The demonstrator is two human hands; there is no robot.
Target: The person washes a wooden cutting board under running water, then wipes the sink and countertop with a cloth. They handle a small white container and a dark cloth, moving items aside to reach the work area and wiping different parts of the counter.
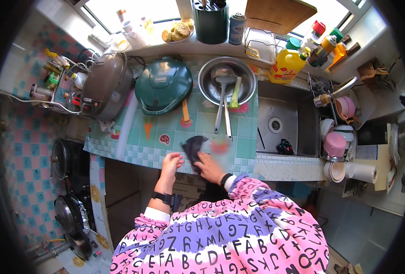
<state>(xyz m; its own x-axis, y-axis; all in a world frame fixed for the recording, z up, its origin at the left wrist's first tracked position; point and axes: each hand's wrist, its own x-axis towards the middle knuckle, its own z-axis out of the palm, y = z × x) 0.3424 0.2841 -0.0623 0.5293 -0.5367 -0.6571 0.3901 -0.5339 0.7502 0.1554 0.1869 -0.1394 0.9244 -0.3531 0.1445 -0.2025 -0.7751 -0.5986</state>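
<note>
A dark cloth [193, 147] lies bunched at the front edge of the tiled-pattern counter [154, 150]. My right hand [210, 168] grips its near side, with the fingers over it. Just left of the cloth is my left hand [170, 165], its fingers loosely bent and apart, holding nothing that I can see. A smeared pale patch with some red [220, 147] shows to the right of the cloth; what it is I cannot make out. Farther back stands a steel bowl [202, 89] with a ladle [221, 96], another long steel handle and a green vegetable stalk [235, 93].
Behind my left hand sits a green electric griddle [161, 84], with a brown cooker [104, 86] beyond it. The sink [284, 107] is on the right, below a faucet [334, 93]. A yellow bottle [287, 66] and a green utensil holder [210, 23] stand at the back.
</note>
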